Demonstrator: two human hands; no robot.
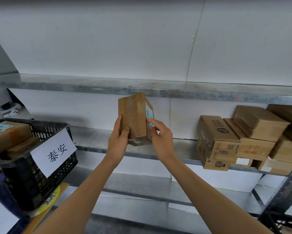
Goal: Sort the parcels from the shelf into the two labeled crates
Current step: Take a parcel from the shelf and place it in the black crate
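We hold one brown parcel point(135, 119) upright at the centre of our view, lifted just clear of the metal shelf point(180, 147). We judge this to be the reading step: the parcel is picked but not yet assigned. Our left hand point(119, 139) grips its left edge, with fingers point(125, 130) curled onto the taped front face and the thumb up the side. Our right hand point(160, 134) holds the right side, its index finger laid across the blue label point(150, 114) and the rest bent round the lower corner. The handwriting on that label faces toward 3 o'clock, and only part of it shows. At 8 o'clock stands the black crate point(60, 168), with a white sign point(54, 152) on its rim and several boxes point(8, 134) already inside (the second crate is out of sight). At 3 o'clock a pile of cartons point(234, 141) waits on the shelf. The next move, we think, calls for turning the label toward us and matching it against the sign. If they agree, the parcel goes across to 8 o'clock and is lowered onto the boxes there.
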